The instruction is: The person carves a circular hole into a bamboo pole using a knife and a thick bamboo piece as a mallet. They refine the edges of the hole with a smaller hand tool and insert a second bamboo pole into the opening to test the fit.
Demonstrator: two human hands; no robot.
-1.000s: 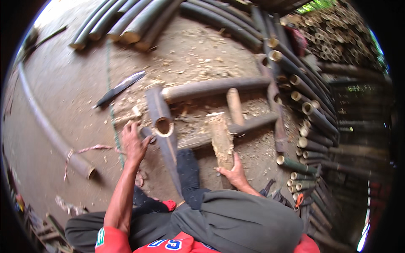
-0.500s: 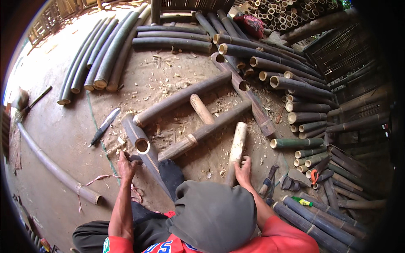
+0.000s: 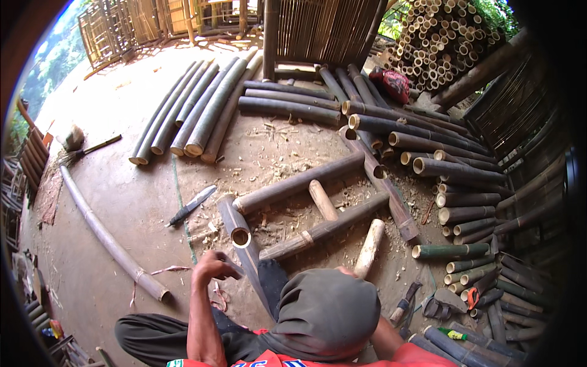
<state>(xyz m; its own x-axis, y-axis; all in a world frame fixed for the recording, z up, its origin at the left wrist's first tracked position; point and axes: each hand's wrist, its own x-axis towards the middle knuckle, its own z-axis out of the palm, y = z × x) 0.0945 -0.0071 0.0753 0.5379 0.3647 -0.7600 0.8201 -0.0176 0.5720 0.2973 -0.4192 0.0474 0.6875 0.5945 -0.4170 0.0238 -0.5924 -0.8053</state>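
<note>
My left hand [image 3: 214, 266] is raised beside the near-left bamboo post, its fingers curled round something dark that I cannot make out. Most of my right hand [image 3: 347, 271] is hidden behind a grey cap [image 3: 327, 306]; only a bit of it shows near the lower end of a pale, scraped bamboo piece [image 3: 370, 244]. In front lies a bamboo frame: a left post [image 3: 229, 214] with a round hole, a right post [image 3: 391, 199] with holes, and two rails [image 3: 299, 182] between them. A short pale crosspiece [image 3: 323, 200] bridges the rails.
A knife [image 3: 192, 205] lies left of the frame among shavings. A long bamboo pole [image 3: 113, 235] curves across the left floor. Bamboo poles [image 3: 195, 131] lie at the back left, and cut lengths [image 3: 468, 214] are stacked along the right. A sheathed blade [image 3: 406, 303] lies at the near right.
The view has tilted up, showing more of the background. My left hand has drawn back from the left post's hole. My right hand, seen on the pale bamboo before, is now mostly hidden.
</note>
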